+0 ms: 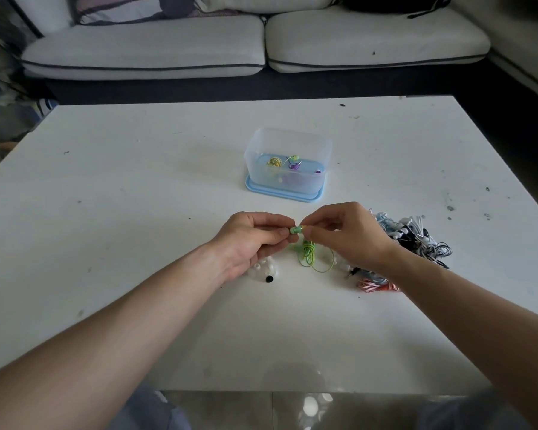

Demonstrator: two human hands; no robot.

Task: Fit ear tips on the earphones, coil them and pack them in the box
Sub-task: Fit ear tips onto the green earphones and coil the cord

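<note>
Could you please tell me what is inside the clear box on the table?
The clear box holds a yellow-green coiled earphone set and a purple set. Its frosted near wall blurs anything lower down.

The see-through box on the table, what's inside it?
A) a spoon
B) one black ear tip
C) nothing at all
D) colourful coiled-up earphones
D: yellow and purple coiled earphones lie on the bottom of the clear box.
</note>
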